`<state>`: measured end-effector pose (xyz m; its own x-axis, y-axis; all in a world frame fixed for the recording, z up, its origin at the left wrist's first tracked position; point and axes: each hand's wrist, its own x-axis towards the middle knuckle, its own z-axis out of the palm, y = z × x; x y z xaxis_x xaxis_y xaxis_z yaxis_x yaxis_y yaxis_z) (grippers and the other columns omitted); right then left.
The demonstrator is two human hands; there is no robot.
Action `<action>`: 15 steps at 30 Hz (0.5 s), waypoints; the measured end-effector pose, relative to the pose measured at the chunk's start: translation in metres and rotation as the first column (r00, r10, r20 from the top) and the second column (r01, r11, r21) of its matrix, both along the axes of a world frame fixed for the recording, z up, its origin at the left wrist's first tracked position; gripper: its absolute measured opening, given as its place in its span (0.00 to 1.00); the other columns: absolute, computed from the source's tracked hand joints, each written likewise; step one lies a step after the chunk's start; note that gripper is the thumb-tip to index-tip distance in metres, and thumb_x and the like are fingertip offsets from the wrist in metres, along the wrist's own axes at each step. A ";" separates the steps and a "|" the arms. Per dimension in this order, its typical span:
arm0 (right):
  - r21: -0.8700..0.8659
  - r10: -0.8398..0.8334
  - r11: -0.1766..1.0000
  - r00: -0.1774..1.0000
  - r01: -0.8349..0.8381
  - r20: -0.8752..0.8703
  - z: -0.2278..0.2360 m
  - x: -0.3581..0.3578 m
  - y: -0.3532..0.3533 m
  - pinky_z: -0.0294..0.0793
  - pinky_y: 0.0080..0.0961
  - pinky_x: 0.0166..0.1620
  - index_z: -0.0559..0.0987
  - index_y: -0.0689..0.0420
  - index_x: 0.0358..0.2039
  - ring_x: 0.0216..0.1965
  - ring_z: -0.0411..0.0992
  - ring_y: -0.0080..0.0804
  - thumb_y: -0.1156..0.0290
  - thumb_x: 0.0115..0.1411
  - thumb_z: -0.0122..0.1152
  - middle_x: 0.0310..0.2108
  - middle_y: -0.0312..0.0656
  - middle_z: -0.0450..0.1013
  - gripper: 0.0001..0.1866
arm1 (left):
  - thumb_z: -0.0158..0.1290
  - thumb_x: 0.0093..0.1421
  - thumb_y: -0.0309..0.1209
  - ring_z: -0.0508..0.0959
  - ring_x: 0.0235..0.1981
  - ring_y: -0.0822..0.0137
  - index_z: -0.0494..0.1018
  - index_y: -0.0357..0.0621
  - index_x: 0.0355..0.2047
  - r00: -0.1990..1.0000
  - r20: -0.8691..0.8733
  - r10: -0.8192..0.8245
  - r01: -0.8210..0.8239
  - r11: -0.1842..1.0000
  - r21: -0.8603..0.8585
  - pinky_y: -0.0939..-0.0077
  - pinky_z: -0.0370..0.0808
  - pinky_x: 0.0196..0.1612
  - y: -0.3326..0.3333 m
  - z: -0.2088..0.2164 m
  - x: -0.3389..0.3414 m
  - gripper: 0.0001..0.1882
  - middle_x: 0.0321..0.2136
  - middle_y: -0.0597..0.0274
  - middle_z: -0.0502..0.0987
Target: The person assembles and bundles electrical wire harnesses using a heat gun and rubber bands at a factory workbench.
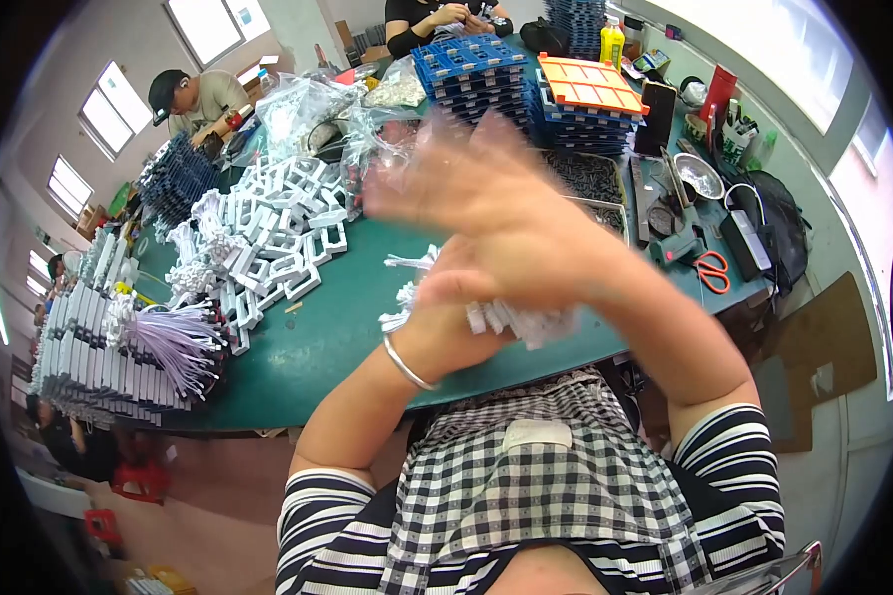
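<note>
My right hand (511,233) is raised over the green table, smeared by motion. Its fingers look stretched out and apart, and I see nothing held in them. Below it is my left hand (446,342), with a silver bangle at the wrist; its fingers are hidden behind the right hand. White cable pieces (521,322) with small ends show on both sides of the left hand, against or under it. Whether the left fingers grip them is hidden. Left of my hands lies a heap of white rectangular plastic frames (278,223).
Bundled white strips with loose cables (174,347) are stacked at the left edge. Blue trays (471,69) and an orange tray (590,84) stand at the back. Orange-handled scissors (711,272) and a bin of dark small parts (585,178) lie right. Two people work across the table.
</note>
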<state>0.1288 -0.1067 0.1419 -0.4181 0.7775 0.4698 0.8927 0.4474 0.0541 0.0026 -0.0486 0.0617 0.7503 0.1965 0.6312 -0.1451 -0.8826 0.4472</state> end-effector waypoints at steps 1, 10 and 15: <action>0.065 -0.033 0.997 0.999 0.035 -0.038 -0.009 -0.002 0.003 0.38 0.51 0.63 0.59 0.46 0.61 0.64 0.46 0.43 0.41 0.58 0.40 0.64 0.44 0.48 0.34 | 0.64 0.39 0.34 0.70 0.46 0.54 0.62 0.48 0.53 0.998 -0.050 -0.028 0.022 0.994 -0.103 0.64 0.63 0.50 0.003 -0.007 -0.001 0.38 0.43 0.55 0.72; -0.178 -0.223 0.975 0.512 0.136 -0.830 -0.054 0.091 0.002 0.37 0.35 0.64 0.54 0.59 0.62 0.66 0.42 0.37 0.38 0.60 0.24 0.64 0.47 0.47 0.41 | 0.61 0.45 0.32 0.70 0.49 0.55 0.54 0.41 0.57 0.970 0.098 -0.221 0.197 0.488 -0.850 0.67 0.65 0.52 -0.012 0.007 0.005 0.40 0.50 0.54 0.66; -0.075 0.014 0.995 0.863 -0.060 -0.506 -0.028 0.031 -0.007 0.39 0.37 0.64 0.54 0.48 0.63 0.66 0.42 0.43 0.39 0.61 0.30 0.64 0.46 0.48 0.36 | 0.63 0.46 0.34 0.70 0.51 0.59 0.48 0.44 0.60 0.995 -0.074 -0.068 0.047 0.966 -0.253 0.71 0.65 0.53 -0.008 -0.013 0.021 0.45 0.51 0.54 0.65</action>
